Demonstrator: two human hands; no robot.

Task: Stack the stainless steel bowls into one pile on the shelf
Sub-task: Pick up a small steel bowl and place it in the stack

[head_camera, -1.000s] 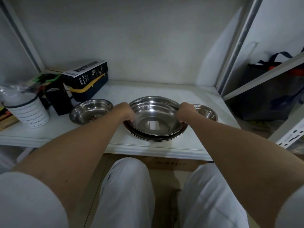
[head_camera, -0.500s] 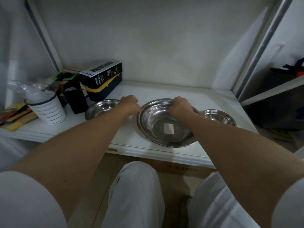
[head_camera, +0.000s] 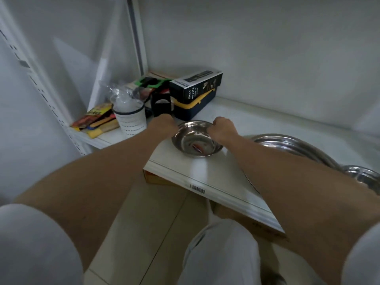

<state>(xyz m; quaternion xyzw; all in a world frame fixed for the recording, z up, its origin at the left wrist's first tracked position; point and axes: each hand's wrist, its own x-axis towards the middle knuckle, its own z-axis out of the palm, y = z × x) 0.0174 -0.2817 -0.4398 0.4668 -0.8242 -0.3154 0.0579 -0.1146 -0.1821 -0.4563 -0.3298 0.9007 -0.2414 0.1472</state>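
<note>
A small stainless steel bowl [head_camera: 193, 140] sits on the white shelf [head_camera: 205, 173] near its front edge. My left hand [head_camera: 163, 124] grips its left rim and my right hand [head_camera: 223, 129] grips its right rim. To the right lies the pile of large nested steel bowls [head_camera: 292, 146], partly hidden by my right forearm. Another small steel bowl [head_camera: 364, 176] shows at the far right edge.
A white striped cup [head_camera: 130, 118] with a plastic bag, a black object [head_camera: 161, 105], a spray bottle box [head_camera: 195, 87] on a navy and yellow case, and coloured packets [head_camera: 96, 118] crowd the shelf's left back. A shelf post [head_camera: 136, 33] stands behind them.
Both hands left the large nested bowls and moved left to the small bowl, closing on its rims. The view swung left, so the large pile now sits at the right.
</note>
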